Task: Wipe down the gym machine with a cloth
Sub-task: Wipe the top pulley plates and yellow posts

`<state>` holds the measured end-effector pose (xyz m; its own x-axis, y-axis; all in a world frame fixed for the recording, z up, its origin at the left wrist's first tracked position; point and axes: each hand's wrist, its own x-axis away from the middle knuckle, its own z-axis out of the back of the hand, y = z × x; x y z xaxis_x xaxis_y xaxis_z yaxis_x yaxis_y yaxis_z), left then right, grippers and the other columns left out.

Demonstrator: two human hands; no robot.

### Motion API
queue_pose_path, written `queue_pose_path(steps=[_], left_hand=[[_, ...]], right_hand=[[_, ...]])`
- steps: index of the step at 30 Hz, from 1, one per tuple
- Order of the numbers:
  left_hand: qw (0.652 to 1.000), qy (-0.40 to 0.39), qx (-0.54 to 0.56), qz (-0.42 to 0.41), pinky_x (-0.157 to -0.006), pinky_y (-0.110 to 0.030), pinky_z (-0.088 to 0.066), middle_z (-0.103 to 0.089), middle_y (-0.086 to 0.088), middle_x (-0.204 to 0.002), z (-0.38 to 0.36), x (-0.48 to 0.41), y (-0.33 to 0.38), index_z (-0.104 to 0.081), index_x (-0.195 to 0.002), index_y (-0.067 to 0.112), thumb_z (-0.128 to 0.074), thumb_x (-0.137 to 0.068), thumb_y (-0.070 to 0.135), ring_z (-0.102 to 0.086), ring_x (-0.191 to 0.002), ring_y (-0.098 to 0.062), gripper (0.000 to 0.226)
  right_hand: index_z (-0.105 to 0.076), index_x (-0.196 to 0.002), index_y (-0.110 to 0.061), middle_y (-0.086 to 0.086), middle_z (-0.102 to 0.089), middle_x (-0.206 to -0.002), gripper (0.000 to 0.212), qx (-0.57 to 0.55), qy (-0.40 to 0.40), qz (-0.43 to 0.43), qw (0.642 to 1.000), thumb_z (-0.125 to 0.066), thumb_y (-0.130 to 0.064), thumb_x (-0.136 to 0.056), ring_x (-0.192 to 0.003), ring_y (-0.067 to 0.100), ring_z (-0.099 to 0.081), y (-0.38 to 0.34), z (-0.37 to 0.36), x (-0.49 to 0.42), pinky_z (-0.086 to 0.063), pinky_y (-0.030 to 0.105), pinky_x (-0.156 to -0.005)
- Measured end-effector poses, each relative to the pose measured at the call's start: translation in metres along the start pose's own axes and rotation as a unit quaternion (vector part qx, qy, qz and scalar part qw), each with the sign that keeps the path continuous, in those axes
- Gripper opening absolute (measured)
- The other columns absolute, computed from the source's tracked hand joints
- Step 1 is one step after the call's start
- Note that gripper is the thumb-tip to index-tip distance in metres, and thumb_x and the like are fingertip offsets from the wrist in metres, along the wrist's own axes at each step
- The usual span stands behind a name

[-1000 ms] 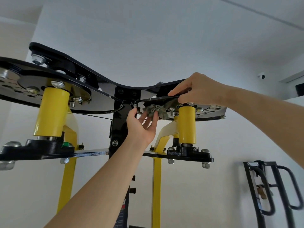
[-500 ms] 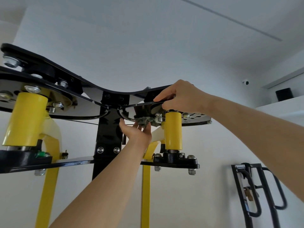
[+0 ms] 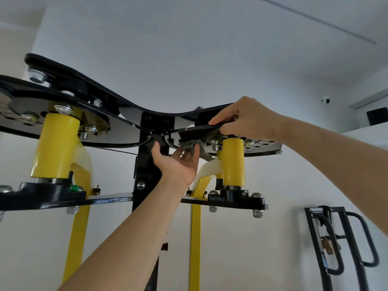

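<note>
Grey cloth (image 3: 189, 143) mostly hidden behind left hand (image 3: 178, 164) fingers; gym machine (image 3: 144, 173) cropped left and bottom; wall rack (image 3: 316, 238) blurred, detail unreadable.

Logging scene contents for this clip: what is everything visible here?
gym machine: one, black and yellow, centre
top plate: one, black, curved, overhead
cylinders: two, yellow, left and right under the top plate
cloth: one, grey, bunched against the plate's underside
handle rack: one, black, lower right wall
security camera: one, white, upper right
box: one, black, far-right ledge
left hand: presses the cloth upward
right hand: pinches the top plate's edge
</note>
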<state>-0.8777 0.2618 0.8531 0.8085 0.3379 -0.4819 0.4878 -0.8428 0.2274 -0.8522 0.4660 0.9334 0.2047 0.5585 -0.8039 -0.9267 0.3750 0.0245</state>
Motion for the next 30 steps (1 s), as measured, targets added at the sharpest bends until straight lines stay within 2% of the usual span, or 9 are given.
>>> queue_pose_path(steps=[1,4,7,11,14,17,21,25,30], left_hand=[[1.000,-0.008,0.000,0.001,-0.085,-0.038,-0.061,-0.060,-0.025,-0.131,-0.001,0.004,0.003,-0.060,-0.128,-0.002,-0.057,-0.086,0.069,-0.066,-0.115,-0.037,0.082],[1.000,-0.031,0.002,-0.006,-0.100,-0.042,-0.056,-0.058,-0.025,-0.135,-0.002,0.013,0.014,-0.059,-0.130,-0.006,-0.057,-0.087,0.066,-0.063,-0.120,-0.037,0.083],[0.999,-0.043,-0.002,-0.012,-0.106,-0.047,-0.051,-0.057,-0.026,-0.137,0.001,0.022,0.022,-0.061,-0.128,-0.008,-0.056,-0.088,0.065,-0.061,-0.124,-0.038,0.083],[0.998,-0.040,0.014,-0.046,-0.109,-0.049,-0.048,-0.058,-0.027,-0.136,0.001,0.030,0.030,-0.058,-0.130,-0.010,-0.053,-0.090,0.061,-0.060,-0.124,-0.038,0.081],[0.995,-0.020,0.042,-0.089,-0.106,-0.045,-0.051,-0.058,-0.026,-0.134,-0.006,0.032,0.031,-0.059,-0.127,-0.011,-0.056,-0.091,0.055,-0.062,-0.123,-0.036,0.075],[0.994,-0.029,0.038,-0.103,-0.104,-0.040,-0.052,-0.062,-0.018,-0.128,-0.007,0.032,0.023,-0.061,-0.127,-0.007,-0.056,-0.090,0.054,-0.065,-0.117,-0.029,0.071],[0.995,-0.043,-0.015,-0.084,-0.107,-0.041,-0.049,-0.061,-0.015,-0.119,-0.001,0.022,0.005,-0.064,-0.127,-0.003,-0.050,-0.091,0.059,-0.062,-0.118,-0.028,0.073],[0.997,-0.028,-0.063,-0.042,-0.106,-0.037,-0.048,-0.061,-0.015,-0.116,0.006,0.002,-0.008,-0.067,-0.115,0.000,-0.047,-0.090,0.065,-0.063,-0.101,-0.029,0.073],[0.999,-0.006,-0.035,-0.002,-0.108,-0.043,-0.048,-0.066,-0.018,-0.130,0.009,-0.018,-0.024,-0.066,-0.122,-0.002,-0.045,-0.087,0.078,-0.065,-0.119,-0.034,0.089]], right_hand=[[-0.075,-0.117,-0.024,-0.008,-0.073,-0.102,0.034,0.003,0.001,0.002,1.000,-0.063,-0.008,-0.090,-0.058,-0.015,-0.056,0.000,0.000,0.000,-0.039,0.000,-0.054],[-0.075,-0.118,-0.023,-0.014,-0.070,-0.092,0.034,0.010,0.001,0.004,1.000,-0.063,-0.007,-0.090,-0.057,-0.017,-0.055,-0.002,-0.001,0.001,-0.037,-0.001,-0.054],[-0.075,-0.118,-0.026,-0.009,-0.073,-0.104,0.035,0.014,0.009,0.003,1.000,-0.063,-0.008,-0.090,-0.063,-0.016,-0.058,0.000,-0.002,0.000,-0.039,-0.001,-0.056],[-0.075,-0.115,-0.031,-0.009,-0.074,-0.110,0.035,0.012,0.013,-0.004,1.000,-0.064,-0.011,-0.089,-0.074,-0.003,-0.065,0.002,-0.003,-0.001,-0.046,0.006,-0.061],[-0.076,-0.115,-0.029,-0.008,-0.074,-0.106,0.034,0.005,0.015,-0.005,1.000,-0.064,-0.010,-0.089,-0.059,-0.010,-0.058,0.002,-0.004,0.000,-0.040,0.002,-0.054],[-0.076,-0.115,-0.027,-0.008,-0.074,-0.106,0.034,0.001,0.018,-0.008,1.000,-0.064,-0.010,-0.089,-0.061,-0.013,-0.058,0.002,-0.004,0.000,-0.039,0.000,-0.054],[-0.076,-0.115,-0.028,-0.011,-0.073,-0.104,0.034,0.001,0.014,-0.011,1.000,-0.064,-0.010,-0.088,-0.062,-0.017,-0.056,0.002,-0.005,-0.001,-0.037,-0.001,-0.054],[-0.076,-0.115,-0.028,-0.012,-0.074,-0.102,0.034,-0.001,0.011,-0.011,1.000,-0.065,-0.011,-0.088,-0.058,-0.018,-0.055,0.001,-0.004,0.000,-0.037,-0.001,-0.052],[-0.075,-0.117,-0.025,-0.019,-0.067,-0.088,0.034,0.000,0.008,-0.003,1.000,-0.065,-0.010,-0.089,-0.055,-0.018,-0.054,0.001,-0.002,0.001,-0.037,0.000,-0.051]])
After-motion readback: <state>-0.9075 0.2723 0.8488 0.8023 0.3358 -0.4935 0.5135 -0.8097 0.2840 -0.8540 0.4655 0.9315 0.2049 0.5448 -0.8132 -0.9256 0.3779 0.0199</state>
